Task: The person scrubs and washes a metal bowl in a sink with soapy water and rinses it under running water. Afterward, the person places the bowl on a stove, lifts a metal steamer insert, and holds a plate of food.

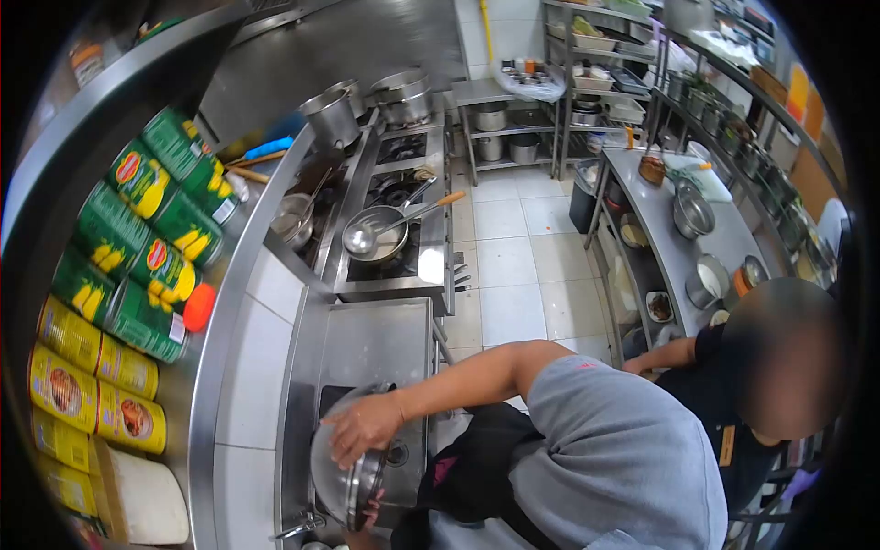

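Observation:
A round, shiny metal bowl (332,472) is tilted over the sink (417,477) at bottom centre. My right hand (365,429) lies across its upper part, fingers bent against the metal. Lower down, my left hand (372,510) grips the bowl's rim and is mostly hidden behind it and my body. Whether anything small is under my right fingers cannot be seen. A faucet (298,529) stands just below the bowl, and part of the drain (397,454) shows beside it.
Above the sink is a steel drainboard (376,344), then a stove (431,247) with a pan (390,240) and a ladle (362,240). Cans (142,183) fill the left shelf. A co-worker (733,385) stands at right by a steel counter (642,197) holding bowls.

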Motion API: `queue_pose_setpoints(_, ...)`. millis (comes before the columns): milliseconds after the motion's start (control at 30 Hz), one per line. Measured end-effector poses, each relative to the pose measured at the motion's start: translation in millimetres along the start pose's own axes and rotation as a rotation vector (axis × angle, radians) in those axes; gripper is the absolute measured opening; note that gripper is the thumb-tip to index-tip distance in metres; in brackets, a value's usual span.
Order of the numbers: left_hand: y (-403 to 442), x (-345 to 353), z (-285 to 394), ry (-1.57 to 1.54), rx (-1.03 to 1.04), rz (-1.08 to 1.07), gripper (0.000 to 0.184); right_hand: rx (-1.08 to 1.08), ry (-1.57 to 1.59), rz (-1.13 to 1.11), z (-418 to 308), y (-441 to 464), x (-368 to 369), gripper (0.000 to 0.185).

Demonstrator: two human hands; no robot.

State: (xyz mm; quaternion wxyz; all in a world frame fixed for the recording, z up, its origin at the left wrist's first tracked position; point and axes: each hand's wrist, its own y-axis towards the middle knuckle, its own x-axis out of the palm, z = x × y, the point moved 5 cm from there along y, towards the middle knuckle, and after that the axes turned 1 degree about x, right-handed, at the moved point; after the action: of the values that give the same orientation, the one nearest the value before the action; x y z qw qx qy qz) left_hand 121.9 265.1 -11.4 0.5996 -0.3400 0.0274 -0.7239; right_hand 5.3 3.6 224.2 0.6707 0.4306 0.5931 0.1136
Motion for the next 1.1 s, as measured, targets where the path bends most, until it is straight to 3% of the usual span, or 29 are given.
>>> queue_pose_setpoints(267, -40, 40, 1, 0.051, 0.068, 0.027, 0.061, 0.023, -0.14, 0.049, -61, 2, -49, 0.061)
queue_pose_setpoints(333, -48, 43, 1, 0.061, 0.085, 0.032, 0.061, 0.509, -0.243, 0.305, -63, 3, -90, 0.073)
queue_pose_setpoints(367, -52, 47, 3, 0.059, 0.093, 0.043, 0.061, 0.507, -0.237, 0.31, -63, 0, -83, 0.073)
queue_pose_setpoints(433, -59, 52, 5, 0.064, 0.12, 0.057, 0.062, 1.092, 0.197, 0.867, -39, -49, -55, 0.077)
queue_pose_setpoints(467, -61, 53, 6, 0.064, 0.129, 0.066, 0.062, 1.34, 1.039, 0.964, -21, -74, -14, 0.071)
queue_pose_setpoints(500, -65, 56, 6, 0.068, 0.144, 0.072, 0.062, 1.106, 2.013, 0.962, -21, -87, 7, 0.056)
queue_pose_setpoints(567, -71, 61, 8, 0.068, 0.162, 0.085, 0.062, 1.004, 2.304, 1.039, -42, -72, -14, 0.035)
queue_pose_setpoints(667, -80, 70, 8, 0.069, 0.192, 0.1, 0.063, 1.182, 2.141, 1.028, -36, -88, 5, 0.025)
queue_pose_setpoints(800, -93, 85, 13, 0.07, 0.243, 0.114, 0.064, 1.09, 2.052, 0.892, -31, -83, 4, 0.029)
queue_pose_setpoints(967, -110, 107, 23, 0.05, 0.356, 0.106, 0.065, 1.143, 1.949, 0.769, -19, -79, -19, 0.034)
queue_pose_setpoints(1100, -125, 134, 43, 0.052, 0.518, 0.079, 0.065, 1.014, 1.776, 0.624, -25, -69, -33, 0.033)
